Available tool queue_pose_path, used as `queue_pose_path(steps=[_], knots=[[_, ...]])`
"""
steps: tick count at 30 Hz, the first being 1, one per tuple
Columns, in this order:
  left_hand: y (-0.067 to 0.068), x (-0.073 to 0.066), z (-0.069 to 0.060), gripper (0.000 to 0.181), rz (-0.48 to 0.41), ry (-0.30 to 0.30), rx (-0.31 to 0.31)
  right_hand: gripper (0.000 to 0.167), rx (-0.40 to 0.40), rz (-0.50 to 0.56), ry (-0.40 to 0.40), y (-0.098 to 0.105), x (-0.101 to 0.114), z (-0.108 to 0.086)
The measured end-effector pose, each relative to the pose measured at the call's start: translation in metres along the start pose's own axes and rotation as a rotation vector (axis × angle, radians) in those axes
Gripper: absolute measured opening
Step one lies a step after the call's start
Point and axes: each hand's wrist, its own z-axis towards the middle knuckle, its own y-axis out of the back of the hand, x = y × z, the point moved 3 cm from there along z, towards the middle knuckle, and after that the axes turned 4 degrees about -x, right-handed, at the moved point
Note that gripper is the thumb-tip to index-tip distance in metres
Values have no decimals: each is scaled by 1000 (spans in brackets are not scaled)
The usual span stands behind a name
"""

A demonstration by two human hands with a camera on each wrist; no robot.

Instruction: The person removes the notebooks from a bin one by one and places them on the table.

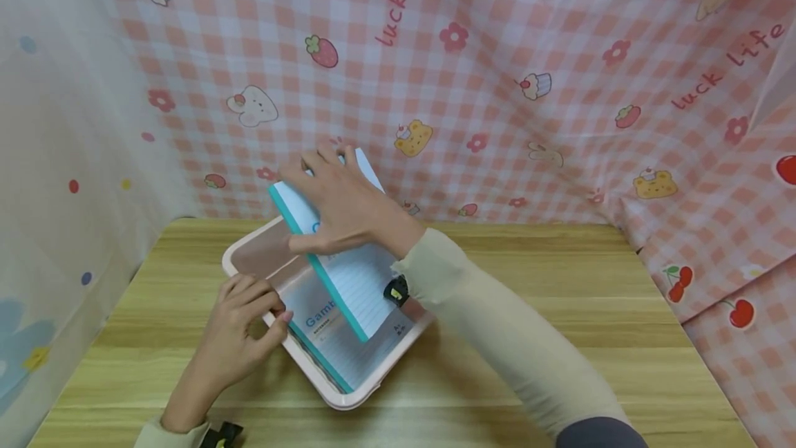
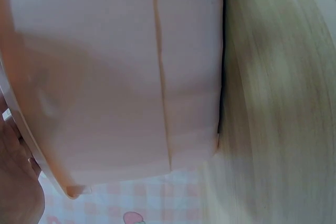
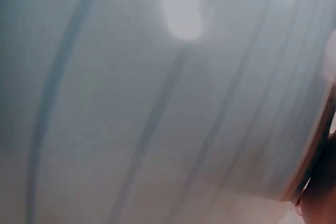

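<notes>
Right hand (image 1: 345, 206) holds a teal-edged notebook (image 1: 357, 289) over a pink plastic bin (image 1: 345, 399)

Head view: the bin stands on the wood-grain worktop (image 1: 535, 275), toward 7 o'clock from centre. The right hand is spread wide across the notebook's cover, thumb at the teal edge, fingertips at the far end, and holds it tilted above the bin. A second notebook (image 1: 361, 365), partly printed "Gamb", lies inside. At the bin's 9 o'clock, the left hand (image 1: 239, 316) curls its fingers on the rim. A checked cloth (image 1: 497, 157) hangs at 12 o'clock.

Left wrist view: the bin's outer wall fills most of it, with the left hand by the rim at 8 o'clock and worktop at 3

Right wrist view: a blurred, lined pale surface, glare near 12 o'clock, part of the hand at 4
</notes>
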Motion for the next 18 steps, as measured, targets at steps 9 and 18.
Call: queue_pose_path(steps=[9,18], knots=[[0,0,-1,12,7,-12,-18,81,-77,62,-44,35,-20,-7],[0,2,-2,12,6,2,-5,79,-160,46,-95,53,-54,-26]])
